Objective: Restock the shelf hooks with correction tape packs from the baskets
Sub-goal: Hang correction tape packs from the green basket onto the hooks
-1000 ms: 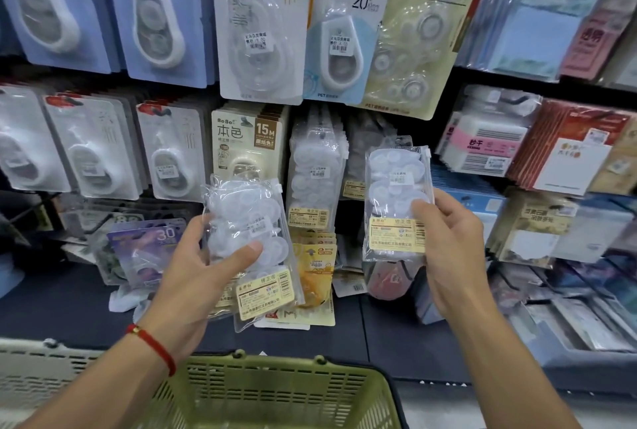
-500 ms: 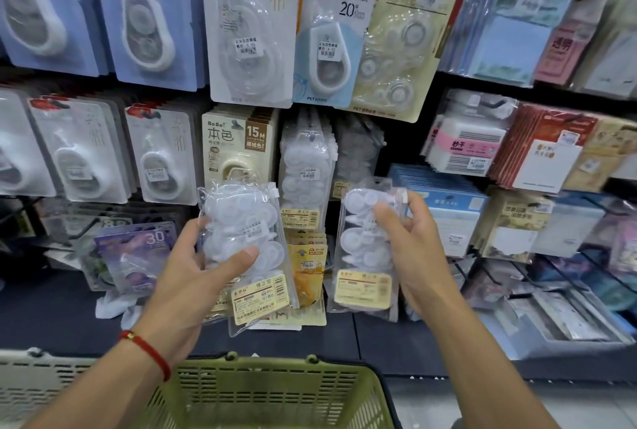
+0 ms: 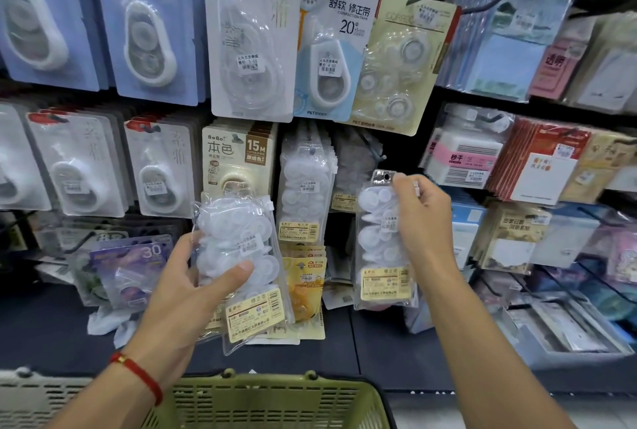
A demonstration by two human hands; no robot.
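Fingers [image 3: 408, 187] of the right hand [image 3: 422, 222] are pinching one correction tape pack [image 3: 381, 246] by its top edge before crowded shelf hooks [image 3: 377, 154]; the left hand [image 3: 193, 277] is gripping another pack [image 3: 241, 256] above the green basket [image 3: 269, 401].

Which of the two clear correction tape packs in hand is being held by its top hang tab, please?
The pack in the right hand: fingers pinch its top tab. The left hand grips its pack around the middle.
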